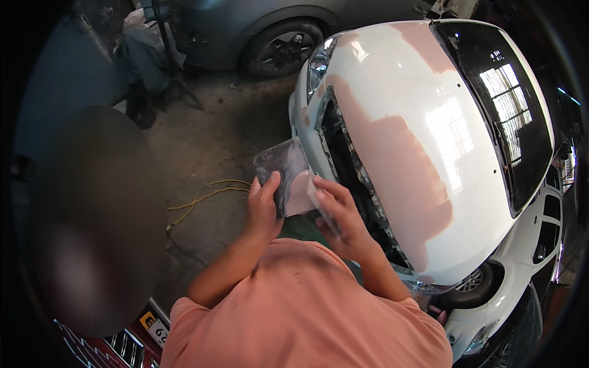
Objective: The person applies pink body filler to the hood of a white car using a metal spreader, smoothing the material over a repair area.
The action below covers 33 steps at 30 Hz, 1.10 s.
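In the head view, my left hand [264,202] grips a square, smudged grey palette [277,167], with a smooth pink paste [297,187] on its right part. My right hand [340,218] holds a thin, pale flat spreader [323,207] at the palette's right edge, beside the paste. Just beyond both hands is a white car's hood [466,153] with dull pink patches [411,184] along its front and back. A dark open gap [340,141] runs along the car's front.
A grey car [288,15] stands at the top, another white car [503,294] at lower right. A stand [169,61] is at upper left. A yellow cable [218,184] lies on the concrete floor [193,141]. A blurred shape covers the left side, above a red vehicle [92,343].
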### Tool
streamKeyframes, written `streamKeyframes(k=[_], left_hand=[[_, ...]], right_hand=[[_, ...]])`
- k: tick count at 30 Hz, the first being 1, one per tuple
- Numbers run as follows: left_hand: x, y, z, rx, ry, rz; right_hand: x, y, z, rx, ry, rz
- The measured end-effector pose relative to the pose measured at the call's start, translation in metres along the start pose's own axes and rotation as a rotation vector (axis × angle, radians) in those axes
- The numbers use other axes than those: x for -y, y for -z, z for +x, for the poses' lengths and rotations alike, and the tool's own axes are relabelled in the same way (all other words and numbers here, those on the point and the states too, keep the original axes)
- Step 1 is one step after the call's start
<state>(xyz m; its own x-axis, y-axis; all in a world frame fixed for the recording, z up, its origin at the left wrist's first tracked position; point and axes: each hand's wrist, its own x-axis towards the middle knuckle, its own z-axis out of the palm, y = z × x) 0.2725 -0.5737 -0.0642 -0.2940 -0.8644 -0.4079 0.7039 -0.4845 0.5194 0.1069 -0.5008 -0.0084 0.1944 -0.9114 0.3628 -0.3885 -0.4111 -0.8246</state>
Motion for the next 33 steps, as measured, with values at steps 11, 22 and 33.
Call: streamKeyframes(k=[11, 22, 33], left_hand=[[-0.046, 0.024, -0.031, -0.111, -0.511, 0.148], [-0.032, -0.003, 0.015, -0.238, -0.758, 0.279], [0.038, 0.105, 0.075, -0.606, -0.567, 0.21]], right_hand=[[-0.013, 0.004, 0.008, 0.137, 0.003, -0.902], [-0.023, -0.009, 0.069, 0.306, 0.325, -0.804], [-0.303, 0.158, 0.152, 0.619, 0.059, -1.358]])
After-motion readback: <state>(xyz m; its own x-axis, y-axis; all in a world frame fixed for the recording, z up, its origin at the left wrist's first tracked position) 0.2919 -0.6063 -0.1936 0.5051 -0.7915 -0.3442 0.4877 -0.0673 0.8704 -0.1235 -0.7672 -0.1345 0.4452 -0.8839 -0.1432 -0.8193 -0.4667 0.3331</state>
